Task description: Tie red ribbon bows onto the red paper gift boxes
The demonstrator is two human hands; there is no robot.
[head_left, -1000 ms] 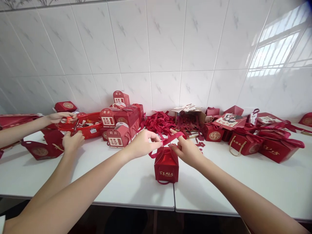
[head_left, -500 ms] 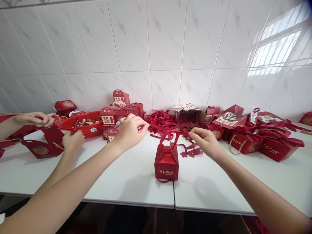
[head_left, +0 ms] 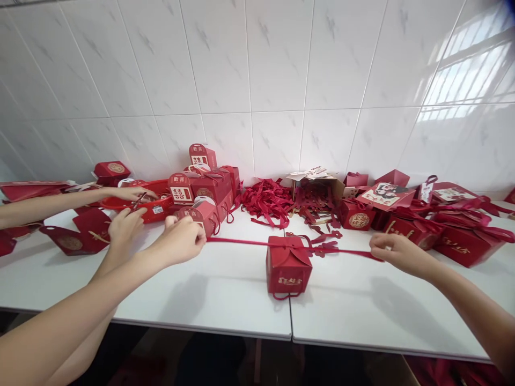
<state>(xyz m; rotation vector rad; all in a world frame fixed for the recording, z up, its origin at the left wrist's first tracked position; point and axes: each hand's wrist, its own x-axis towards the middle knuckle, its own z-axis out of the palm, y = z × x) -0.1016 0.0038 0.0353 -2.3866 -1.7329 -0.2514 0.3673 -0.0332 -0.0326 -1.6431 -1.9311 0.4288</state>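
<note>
A small red gift box [head_left: 288, 270] with gold lettering stands on the white table [head_left: 209, 295], close to its front edge. A red ribbon [head_left: 237, 242] runs across the box's top and is stretched taut to both sides. My left hand [head_left: 179, 241] is closed on the ribbon's left end. Out to the right, my right hand [head_left: 396, 253] is closed on the other end. Both hands hover just above the tabletop, far apart.
Another person's two hands [head_left: 125, 225] work at the left by a red tray [head_left: 140, 206] and flat red box blanks [head_left: 70, 241]. Folded red boxes [head_left: 205, 187], a heap of loose ribbons [head_left: 267, 199], a cardboard carton [head_left: 316, 185] and red gift bags [head_left: 454, 236] line the tiled wall.
My hands have moved apart, left and right, drawing the ribbon from a loose loop above the box into a tight straight line. The box top has closed. The other person's hand reached into the tray.
</note>
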